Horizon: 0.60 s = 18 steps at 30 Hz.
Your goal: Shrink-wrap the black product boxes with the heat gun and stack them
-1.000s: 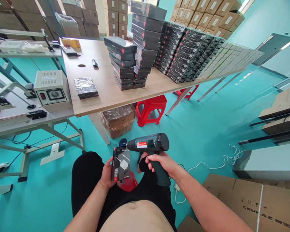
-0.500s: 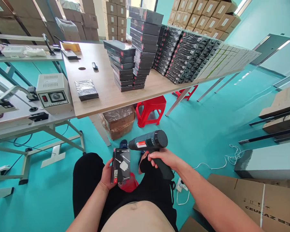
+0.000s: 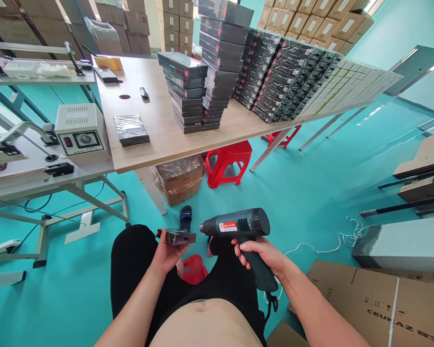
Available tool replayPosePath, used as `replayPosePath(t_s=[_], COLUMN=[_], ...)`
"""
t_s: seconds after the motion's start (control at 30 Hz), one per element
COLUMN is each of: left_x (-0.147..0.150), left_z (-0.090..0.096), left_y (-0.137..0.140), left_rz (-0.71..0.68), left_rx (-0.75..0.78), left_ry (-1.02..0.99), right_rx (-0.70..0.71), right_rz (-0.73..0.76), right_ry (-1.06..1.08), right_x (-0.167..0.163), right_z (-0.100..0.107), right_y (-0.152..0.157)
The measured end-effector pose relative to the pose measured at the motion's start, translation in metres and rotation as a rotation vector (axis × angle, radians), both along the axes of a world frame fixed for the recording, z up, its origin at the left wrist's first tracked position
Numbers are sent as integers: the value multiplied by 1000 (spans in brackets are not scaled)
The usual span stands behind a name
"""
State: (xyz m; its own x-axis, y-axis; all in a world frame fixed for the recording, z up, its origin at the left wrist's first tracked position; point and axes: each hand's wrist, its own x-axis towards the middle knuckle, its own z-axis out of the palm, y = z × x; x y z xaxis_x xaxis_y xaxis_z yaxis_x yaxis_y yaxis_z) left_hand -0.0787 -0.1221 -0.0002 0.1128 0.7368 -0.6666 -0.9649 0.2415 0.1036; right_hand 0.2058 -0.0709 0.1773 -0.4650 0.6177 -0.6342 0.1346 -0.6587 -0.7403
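In my left hand (image 3: 168, 256) is a small black retail box (image 3: 181, 237), tilted so that a narrow side faces up toward me. My fingers wrap round its left end and underside. My right hand (image 3: 258, 253) grips the handle of a dark heat gun (image 3: 238, 224) with a red and white label. Its metal nozzle points left at the box, with a small gap between them. A cord hangs from the bottom of the handle.
Ahead stands a wooden table (image 3: 159, 144) bearing stacked black boxes (image 3: 188, 91), a film-wrapped box (image 3: 131, 129) and wrapped bundles (image 3: 285, 77). A control unit (image 3: 81, 135) is at left. Below are a red stool (image 3: 229, 164) and a carton (image 3: 181, 180); a large carton (image 3: 365, 303) lies right.
The box has turned from its printed face toward me to a narrow side. My right hand and the heat gun have shifted right and slightly down, away from the box.
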Motion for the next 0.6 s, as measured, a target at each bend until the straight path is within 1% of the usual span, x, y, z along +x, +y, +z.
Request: replayPosePath(t_s=[0.07, 0.13, 0.2, 0.27, 0.33, 0.4, 0.43, 0.5, 0.57, 0.6], left_x=[-1, -1, -1, -1, -3, -4, -5, -5, -4, -4], left_z=[-7, -12, -12, -11, -10, -11, -12, -12, -12, -11], left_y=[1, 2, 1, 0, -1, -2, -2, -2, -2, -1], left_rz=[-14, -9, 7, 33, 48, 39, 31, 28, 45, 54], left_rx=[-53, -89, -96, -89, -86, -85, -85, -77, -73, -74], left_ry=[-7, -3, -6, -14, -20, -29, -34, -39, -36, -33], right_rx=[-30, -41, -13, 15, 13, 6, 8, 24, 35, 34], right_rz=[85, 120, 55, -10, 14, 87, 100, 59, -13, -26], right_ry=[31, 81, 82, 35, -5, 4, 16, 24, -17, -47], right_x=[-5, -14, -21, -24, -23, -21, -20, -20, -19, -19], right_z=[0, 1, 1, 2, 1, 1, 0, -1, -3, -3], right_y=[-8, -16, -22, -24, -25, -25, -26, -26, -26, -26])
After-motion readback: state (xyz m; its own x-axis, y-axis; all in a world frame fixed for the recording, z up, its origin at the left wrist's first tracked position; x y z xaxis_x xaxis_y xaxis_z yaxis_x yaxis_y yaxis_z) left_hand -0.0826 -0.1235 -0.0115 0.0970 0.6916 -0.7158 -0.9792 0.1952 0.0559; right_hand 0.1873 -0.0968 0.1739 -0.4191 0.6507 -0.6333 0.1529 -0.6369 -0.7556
